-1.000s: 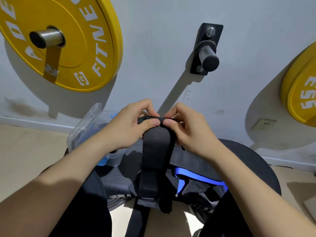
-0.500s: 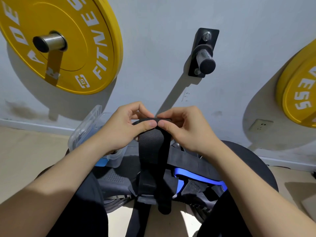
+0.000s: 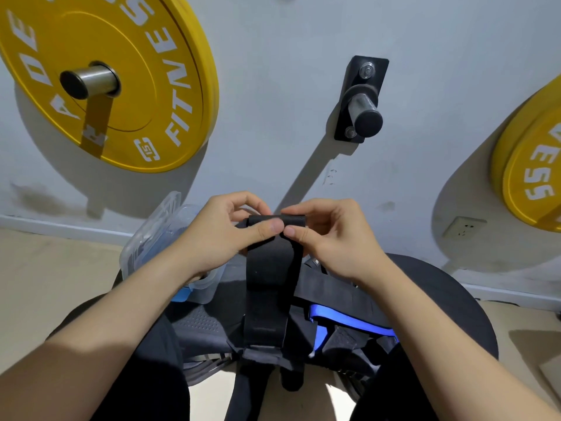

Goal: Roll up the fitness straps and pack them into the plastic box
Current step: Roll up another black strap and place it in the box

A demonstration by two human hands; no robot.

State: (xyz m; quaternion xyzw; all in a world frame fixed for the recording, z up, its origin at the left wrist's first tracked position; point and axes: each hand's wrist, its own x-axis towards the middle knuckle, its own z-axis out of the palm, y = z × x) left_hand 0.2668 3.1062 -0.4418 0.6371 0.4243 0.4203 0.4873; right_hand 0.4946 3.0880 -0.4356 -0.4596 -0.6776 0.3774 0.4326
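At the far left a yellow weight plate [image 3: 121, 86] hangs on a steel peg against the grey wall. Below it, at the far left edge of the round dark surface [image 3: 440, 287] in front of the person, stands the clear plastic box [image 3: 142, 247]. Its lid is tilted up towards the wall, something blue shows inside it, and the left wrist covers its near corner.

The left hand [image 3: 218, 238] is raised above that surface. Its fingers are curled, with the thumb and forefinger pinching the left part of the folded top end of the black strap [image 3: 273, 268]. That top end forms a small tight roll between the two hands. The rest of the strap hangs straight down across the near edge of the surface and out of view between the person's legs.

The right hand [image 3: 334, 238] mirrors the left, its fingers curled and its thumb and forefinger pinching the right part of the same roll. The two thumbs almost meet at the middle.

Beneath the right forearm, a blue-edged strap [image 3: 349, 323] lies in a loose heap with other black webbing on the right half of the surface. Above the hands a bare black peg [image 3: 362, 107] juts from the wall. Further right are a wall socket [image 3: 464, 227] and a second yellow plate [image 3: 531, 177], cut off by the picture's edge.
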